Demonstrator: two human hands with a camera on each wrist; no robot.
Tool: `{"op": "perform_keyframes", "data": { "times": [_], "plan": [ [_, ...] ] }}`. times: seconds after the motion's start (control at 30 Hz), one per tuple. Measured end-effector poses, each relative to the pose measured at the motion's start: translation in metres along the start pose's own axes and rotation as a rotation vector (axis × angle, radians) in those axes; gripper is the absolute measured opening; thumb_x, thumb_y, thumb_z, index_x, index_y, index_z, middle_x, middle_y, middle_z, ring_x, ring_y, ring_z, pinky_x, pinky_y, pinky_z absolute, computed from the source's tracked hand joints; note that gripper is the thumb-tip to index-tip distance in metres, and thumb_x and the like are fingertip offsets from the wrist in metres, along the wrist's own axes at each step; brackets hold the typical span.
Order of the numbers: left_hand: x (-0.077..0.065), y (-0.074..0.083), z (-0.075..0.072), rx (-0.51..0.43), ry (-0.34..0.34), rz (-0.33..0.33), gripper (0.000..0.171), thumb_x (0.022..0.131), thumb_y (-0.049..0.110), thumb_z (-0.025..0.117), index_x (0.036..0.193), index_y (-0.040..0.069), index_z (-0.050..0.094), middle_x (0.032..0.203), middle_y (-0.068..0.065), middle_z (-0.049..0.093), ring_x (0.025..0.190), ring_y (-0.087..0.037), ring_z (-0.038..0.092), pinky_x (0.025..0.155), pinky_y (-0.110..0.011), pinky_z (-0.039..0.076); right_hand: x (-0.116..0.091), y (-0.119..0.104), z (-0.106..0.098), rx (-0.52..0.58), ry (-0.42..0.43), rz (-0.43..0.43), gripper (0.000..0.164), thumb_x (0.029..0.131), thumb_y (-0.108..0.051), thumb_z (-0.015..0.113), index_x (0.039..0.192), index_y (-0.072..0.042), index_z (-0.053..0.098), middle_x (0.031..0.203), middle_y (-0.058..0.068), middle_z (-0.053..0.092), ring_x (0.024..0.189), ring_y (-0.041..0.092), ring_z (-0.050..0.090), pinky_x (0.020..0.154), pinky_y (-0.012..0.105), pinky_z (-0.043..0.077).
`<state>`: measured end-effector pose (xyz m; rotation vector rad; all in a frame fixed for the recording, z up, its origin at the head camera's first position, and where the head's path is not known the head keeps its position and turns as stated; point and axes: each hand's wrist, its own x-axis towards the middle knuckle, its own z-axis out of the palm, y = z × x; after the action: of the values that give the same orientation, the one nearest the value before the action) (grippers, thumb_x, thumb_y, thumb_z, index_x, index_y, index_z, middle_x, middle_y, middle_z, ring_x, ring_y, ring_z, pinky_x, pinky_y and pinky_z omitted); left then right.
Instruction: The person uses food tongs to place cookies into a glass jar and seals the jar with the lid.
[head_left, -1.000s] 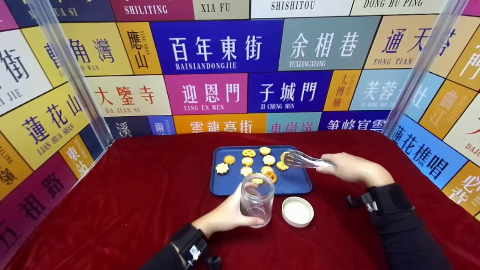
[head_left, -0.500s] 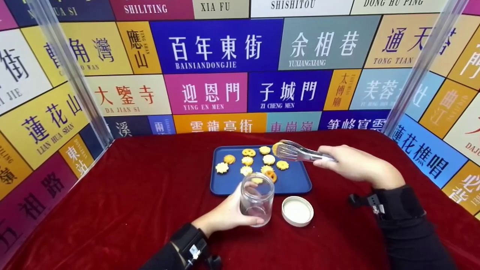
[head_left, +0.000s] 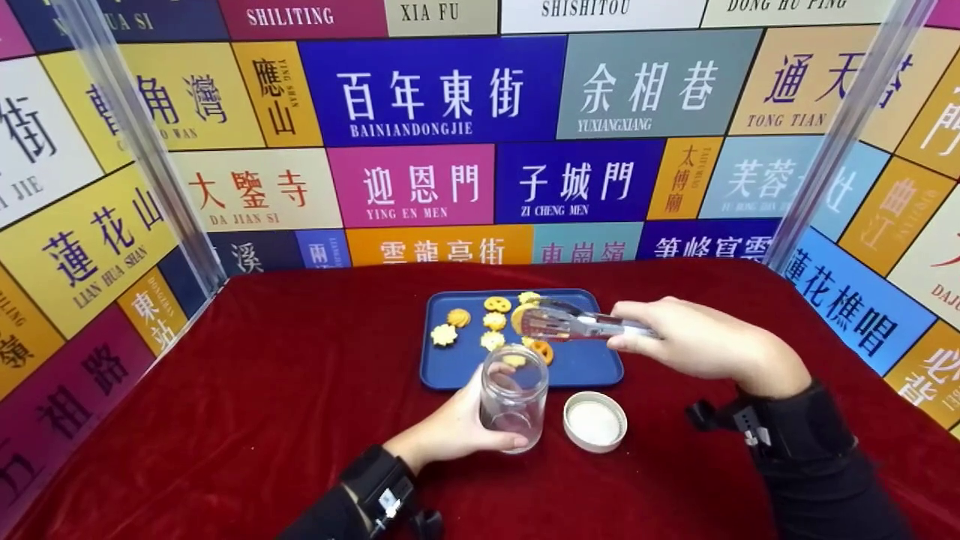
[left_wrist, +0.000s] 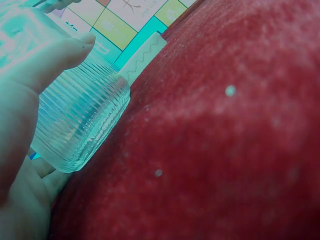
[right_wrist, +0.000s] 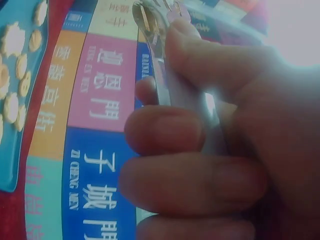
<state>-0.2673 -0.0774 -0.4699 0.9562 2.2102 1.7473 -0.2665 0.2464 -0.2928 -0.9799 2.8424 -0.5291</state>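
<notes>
My left hand (head_left: 457, 424) grips a clear glass jar (head_left: 517, 409) that stands upright and uncapped in front of the tray. In the left wrist view the thumb lies across the ribbed glass of the jar (left_wrist: 85, 115). My right hand (head_left: 675, 337) holds metal tongs (head_left: 574, 324), fingers curled round the handles in the right wrist view. Pinched at the tips of the tongs is a round yellow cookie (head_left: 519, 318), partly hidden by them. They hang over the blue tray (head_left: 450, 367), where several cookies (head_left: 444, 335) and a pretzel-shaped one (head_left: 497, 304) lie.
A round cream lid (head_left: 595, 422) lies to the right of the jar on the dark red cloth (head_left: 300, 390). Printed panels (head_left: 427, 90) with large characters rise behind and at both sides, with clear posts (head_left: 840, 135) at the corners.
My right hand has lifted the cookie off the right part of the tray with the tongs and carried it left, towards the jar. The left hand and jar have stayed put.
</notes>
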Motion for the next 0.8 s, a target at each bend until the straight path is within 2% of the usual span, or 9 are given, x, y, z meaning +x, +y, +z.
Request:
{"op": "perform_keyframes", "data": {
  "times": [0.27,0.37,0.47,0.6,0.8],
  "plan": [
    [0.000,0.001,0.000,-0.005,-0.003,-0.010,0.096,0.082,0.013,0.093,0.156,0.011,0.031,0.151,-0.016,0.050,0.133,-0.015,0.058,0.117,-0.035,0.043,0.001,-0.013,0.004,-0.002,-0.060,-0.060,0.027,0.107,-0.051,0.060,0.097,-0.026,0.061,0.073,-0.013,0.046,0.061,0.005,0.042,0.059,0.027,0.037],
    [0.000,0.001,0.000,0.008,0.000,-0.016,0.093,0.082,0.015,0.093,0.153,0.013,0.033,0.147,-0.014,0.055,0.131,-0.014,0.059,0.116,-0.035,0.044,0.001,-0.015,0.006,-0.022,-0.063,-0.084,0.029,0.106,-0.055,0.058,0.097,-0.027,0.061,0.073,-0.014,0.047,0.062,0.004,0.044,0.059,0.027,0.038],
    [0.000,0.001,0.000,0.006,-0.002,-0.019,0.097,0.082,0.016,0.093,0.157,0.017,0.030,0.147,-0.012,0.056,0.132,-0.014,0.059,0.116,-0.034,0.044,0.002,-0.015,0.009,-0.055,-0.061,-0.107,0.030,0.107,-0.055,0.058,0.095,-0.027,0.059,0.072,-0.016,0.047,0.063,0.003,0.046,0.060,0.026,0.039],
    [0.000,0.001,0.001,-0.017,-0.016,-0.009,0.111,0.083,0.017,0.093,0.165,0.025,0.018,0.154,-0.015,0.053,0.137,-0.013,0.056,0.119,-0.034,0.041,0.004,-0.014,0.012,-0.077,-0.065,-0.127,0.027,0.108,-0.048,0.060,0.093,-0.026,0.057,0.072,-0.016,0.045,0.064,0.003,0.046,0.061,0.025,0.039],
    [0.001,0.000,0.000,-0.019,-0.018,0.002,0.113,0.083,0.018,0.093,0.166,0.029,0.017,0.157,-0.013,0.052,0.139,-0.014,0.054,0.121,-0.036,0.040,0.005,-0.013,0.014,-0.058,-0.078,-0.129,0.023,0.108,-0.043,0.063,0.093,-0.026,0.058,0.072,-0.015,0.045,0.063,0.003,0.045,0.060,0.026,0.037]
  ]
}}
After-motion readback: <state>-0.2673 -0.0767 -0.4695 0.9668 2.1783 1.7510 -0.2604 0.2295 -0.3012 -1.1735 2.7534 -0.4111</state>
